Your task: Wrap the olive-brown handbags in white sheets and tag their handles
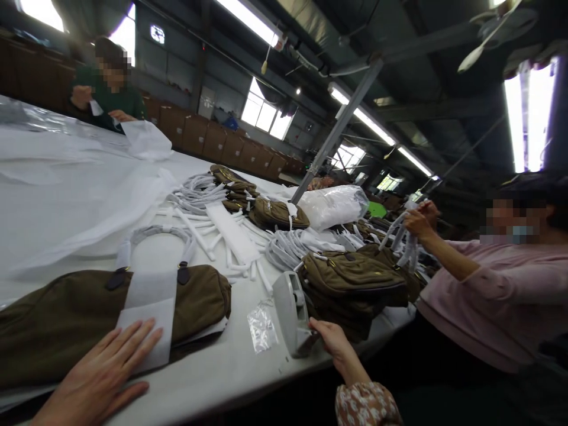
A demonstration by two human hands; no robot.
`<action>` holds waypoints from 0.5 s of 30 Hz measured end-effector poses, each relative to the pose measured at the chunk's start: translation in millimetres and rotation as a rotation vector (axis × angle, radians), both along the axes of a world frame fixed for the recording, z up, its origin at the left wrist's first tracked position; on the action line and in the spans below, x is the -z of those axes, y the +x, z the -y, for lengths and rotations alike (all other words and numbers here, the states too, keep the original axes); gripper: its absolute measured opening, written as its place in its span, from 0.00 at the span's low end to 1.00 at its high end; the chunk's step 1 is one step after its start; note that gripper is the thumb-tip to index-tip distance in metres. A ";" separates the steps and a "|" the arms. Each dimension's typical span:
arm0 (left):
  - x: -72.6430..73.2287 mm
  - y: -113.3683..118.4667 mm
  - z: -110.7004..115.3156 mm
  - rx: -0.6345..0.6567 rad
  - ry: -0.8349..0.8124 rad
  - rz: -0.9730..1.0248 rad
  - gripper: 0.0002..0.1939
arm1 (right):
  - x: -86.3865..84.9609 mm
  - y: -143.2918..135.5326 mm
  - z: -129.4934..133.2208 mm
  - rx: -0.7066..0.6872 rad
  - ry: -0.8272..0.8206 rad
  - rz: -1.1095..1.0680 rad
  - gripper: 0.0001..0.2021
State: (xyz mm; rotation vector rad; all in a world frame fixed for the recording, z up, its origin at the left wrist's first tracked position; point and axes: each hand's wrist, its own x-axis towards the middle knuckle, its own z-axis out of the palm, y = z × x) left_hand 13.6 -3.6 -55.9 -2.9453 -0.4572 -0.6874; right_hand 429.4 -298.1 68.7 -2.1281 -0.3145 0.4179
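My left hand (pixel 104 370) lies flat, fingers stretched, on a strip of white foam sheet (pixel 151 313) laid over an olive-brown bag (pixel 80 305). The bag has dark leather tabs, and its looped handle (pixel 162 229) is wrapped in a pale covering. To the right, my right hand (pixel 335 343) has its thumb and fingers pinched at the near right end of a light grey tape dispenser (pixel 286 307). What is between those fingertips is too small to make out. A small clear plastic packet (pixel 261 328) rests on the table left of the dispenser.
Several more olive bags (pixel 355 275), wrapped handles (pixel 288 248) and white foam tubes (pixel 197 234) crowd the table's middle. A metal post (pixel 337 130) rises there. One person in pink (pixel 501 296) holds wrapped handles at right; another in green (pixel 109 97) handles white sheet across the table.
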 end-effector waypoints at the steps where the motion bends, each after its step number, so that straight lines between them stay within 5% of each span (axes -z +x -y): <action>1: 0.0 0.0 0.2 -0.003 0.004 -0.002 0.38 | 0.2 0.0 -1.4 0.003 0.009 -0.006 0.23; 10: -2.2 -0.1 0.2 0.005 -0.002 0.027 0.38 | -11.9 -14.1 27.2 0.119 0.121 0.049 0.22; 15: -0.9 -0.4 -0.8 0.028 0.015 0.049 0.38 | 7.6 -44.9 46.8 0.174 0.137 -0.011 0.20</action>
